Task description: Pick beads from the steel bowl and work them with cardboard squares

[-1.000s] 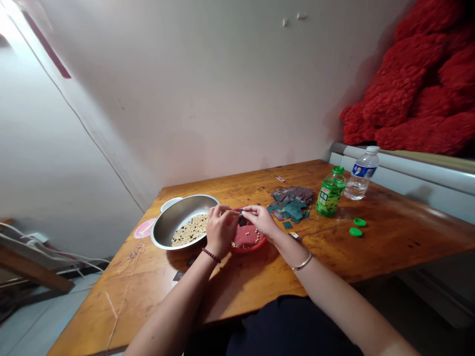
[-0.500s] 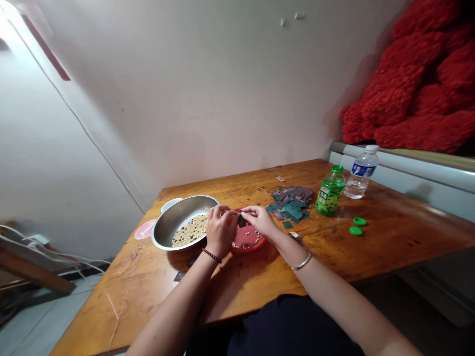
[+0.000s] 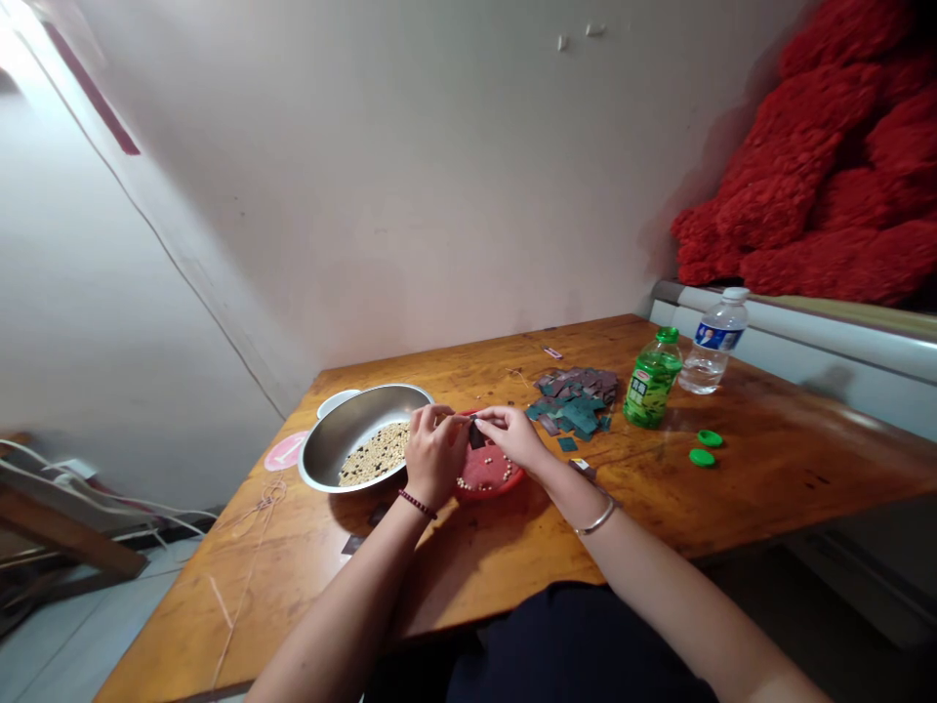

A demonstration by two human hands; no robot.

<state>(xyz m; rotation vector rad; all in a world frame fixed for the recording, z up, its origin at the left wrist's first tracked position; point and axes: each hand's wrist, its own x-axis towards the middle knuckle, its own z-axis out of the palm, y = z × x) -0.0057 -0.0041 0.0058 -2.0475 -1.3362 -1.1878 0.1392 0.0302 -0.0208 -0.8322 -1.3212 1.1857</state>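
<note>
My left hand (image 3: pixel 437 454) and my right hand (image 3: pixel 516 437) meet over a shallow red dish (image 3: pixel 512 485). Both are closed in a pinch at the top edge of a small dark square piece (image 3: pixel 477 436), which hangs down between them. Their fingertips partly hide it. Inside the dish lies a pinkish-red surface with several small pale beads (image 3: pixel 507 471) on it. Left of my left hand, a tilted metal bowl (image 3: pixel 333 437) holds many cream beads (image 3: pixel 377 454) with dark ones among them.
Dark green and brown squares (image 3: pixel 578 400) lie piled behind my right hand. A green bottle (image 3: pixel 650 381), a clear bottle (image 3: pixel 713 342) and two green caps (image 3: pixel 703 457) stand or lie to the right. Loose thread (image 3: pixel 269 496) trails down the table's left side.
My hands stay almost in place, with only a slight shift of the fingers at the dark square piece. The view has moved very slightly.
</note>
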